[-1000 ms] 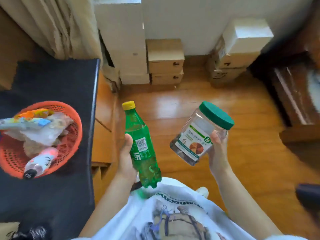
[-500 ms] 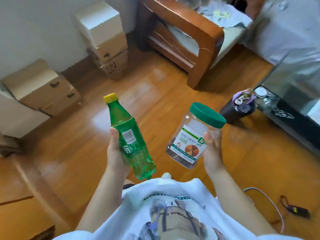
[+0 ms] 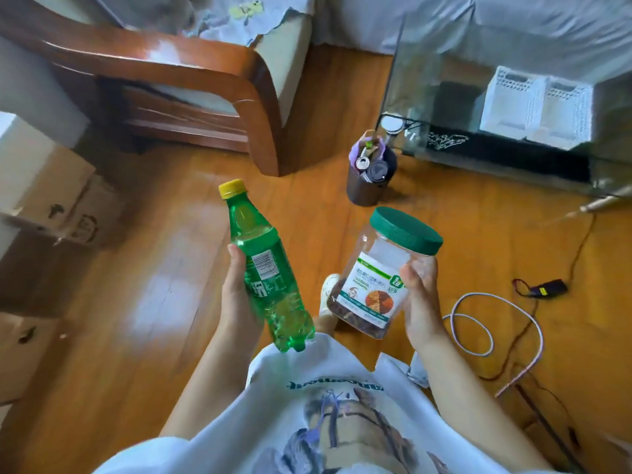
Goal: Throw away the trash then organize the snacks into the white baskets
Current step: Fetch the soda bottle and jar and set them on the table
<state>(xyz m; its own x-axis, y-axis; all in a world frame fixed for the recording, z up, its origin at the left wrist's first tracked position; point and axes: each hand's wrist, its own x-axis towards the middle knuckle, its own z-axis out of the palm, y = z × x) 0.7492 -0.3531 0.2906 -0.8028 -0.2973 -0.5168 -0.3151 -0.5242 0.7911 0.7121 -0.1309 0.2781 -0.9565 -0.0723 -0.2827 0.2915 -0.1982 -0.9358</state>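
Observation:
My left hand (image 3: 237,295) grips a green soda bottle (image 3: 265,268) with a yellow cap, tilted, held above the wooden floor. My right hand (image 3: 422,299) holds a clear plastic jar (image 3: 379,278) with a dark green lid and a nut label, tilted left. A small dark trash bin (image 3: 371,179) with rubbish in it stands on the floor ahead of both hands. Two white baskets (image 3: 535,107) sit side by side under the glass table at the upper right.
A wooden armchair (image 3: 191,83) stands at the upper left. The glass coffee table (image 3: 478,63) fills the upper right. Cardboard boxes (image 3: 51,200) line the left side. Cables (image 3: 496,323) and a small black device (image 3: 549,288) lie on the floor at the right.
The view has swung rightward, away from the orange basket and boxes, bringing the trash bin, glass table and white baskets into sight. Both hands keep hold of the bottle and jar.

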